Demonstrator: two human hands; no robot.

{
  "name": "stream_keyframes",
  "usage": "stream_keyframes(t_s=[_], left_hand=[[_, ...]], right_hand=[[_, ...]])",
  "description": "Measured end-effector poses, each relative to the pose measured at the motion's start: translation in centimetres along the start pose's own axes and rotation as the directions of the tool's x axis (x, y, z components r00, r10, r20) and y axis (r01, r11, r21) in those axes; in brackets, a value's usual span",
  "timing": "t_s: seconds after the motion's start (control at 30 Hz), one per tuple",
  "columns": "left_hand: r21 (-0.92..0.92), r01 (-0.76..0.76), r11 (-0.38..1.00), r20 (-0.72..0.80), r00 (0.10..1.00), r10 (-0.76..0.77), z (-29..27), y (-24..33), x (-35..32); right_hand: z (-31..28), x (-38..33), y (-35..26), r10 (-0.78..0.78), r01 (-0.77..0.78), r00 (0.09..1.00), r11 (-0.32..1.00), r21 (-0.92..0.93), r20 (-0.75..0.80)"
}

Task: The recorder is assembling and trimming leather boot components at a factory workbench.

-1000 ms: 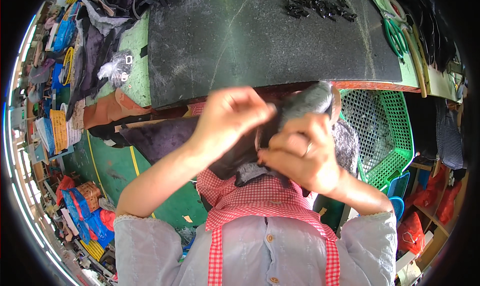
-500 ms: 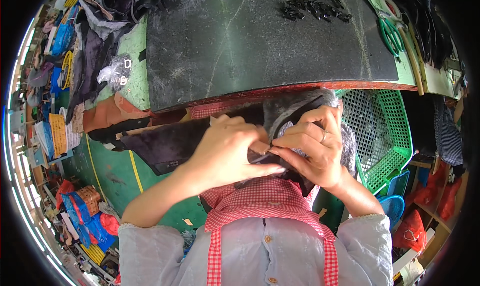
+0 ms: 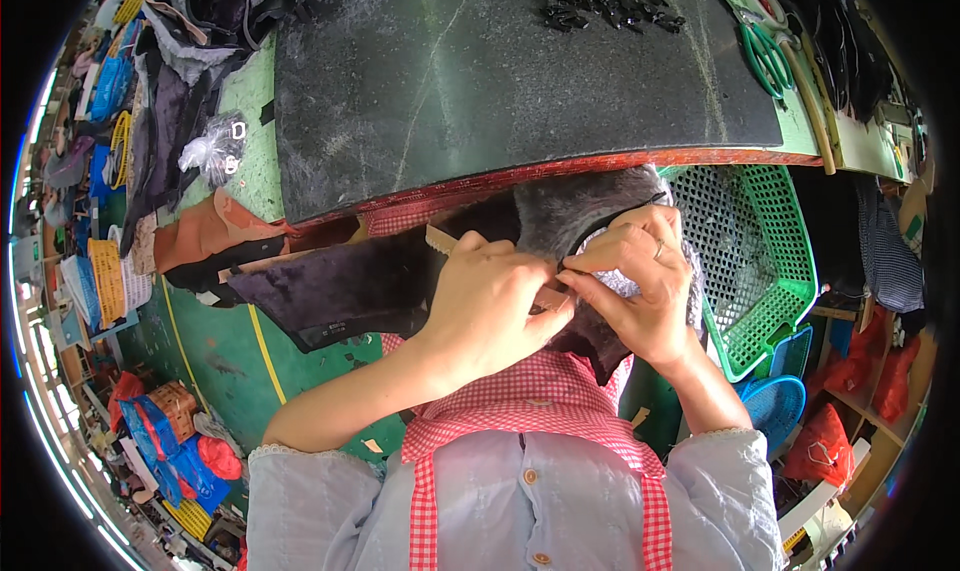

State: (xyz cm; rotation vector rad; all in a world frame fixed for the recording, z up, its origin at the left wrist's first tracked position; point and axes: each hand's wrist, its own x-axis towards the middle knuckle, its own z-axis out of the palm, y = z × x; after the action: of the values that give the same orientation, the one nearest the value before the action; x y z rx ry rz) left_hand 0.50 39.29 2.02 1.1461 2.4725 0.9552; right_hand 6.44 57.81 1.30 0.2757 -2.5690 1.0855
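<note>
My left hand (image 3: 490,306) and my right hand (image 3: 640,286) meet over my lap, just below the front edge of the dark stone worktop (image 3: 500,81). Both pinch a dark furry piece (image 3: 575,211) with a pale lining and a tan strip where the fingertips touch. A ring shows on my right hand. More dark fur material (image 3: 350,286) drapes to the left across my lap, above a red checked apron (image 3: 540,401).
A green plastic basket (image 3: 765,251) stands at my right. Several small black parts (image 3: 600,6) lie at the worktop's far edge, with green scissors (image 3: 765,56) to their right. Leather and fabric scraps (image 3: 190,171) pile at the left. Bags and baskets crowd the green floor (image 3: 215,341).
Both hands have lowered toward my lap and drawn closer together on the furry piece; the left hand now covers the seam where the fingertips meet.
</note>
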Motion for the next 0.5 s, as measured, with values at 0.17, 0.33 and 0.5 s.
stream_keyframes(t_s=[0.17,0.33,0.5], left_hand=[[-0.093,-0.068,0.993,0.163,0.983,0.082,0.5,-0.1,-0.8],[-0.264,-0.205,0.943,0.108,0.965,0.24,-1.1,-1.6,0.1],[-0.249,-0.352,0.902,-0.242,0.925,0.294,-3.7,-5.1,-1.1]], right_hand=[[-3.0,2.7,4.0,0.439,-0.499,0.656,0.863,0.083,-0.614],[-4.0,1.3,4.0,0.494,-0.311,0.782,0.837,0.449,-0.379],[-1.9,1.0,0.8,0.417,-0.264,0.909,0.515,0.816,0.031]])
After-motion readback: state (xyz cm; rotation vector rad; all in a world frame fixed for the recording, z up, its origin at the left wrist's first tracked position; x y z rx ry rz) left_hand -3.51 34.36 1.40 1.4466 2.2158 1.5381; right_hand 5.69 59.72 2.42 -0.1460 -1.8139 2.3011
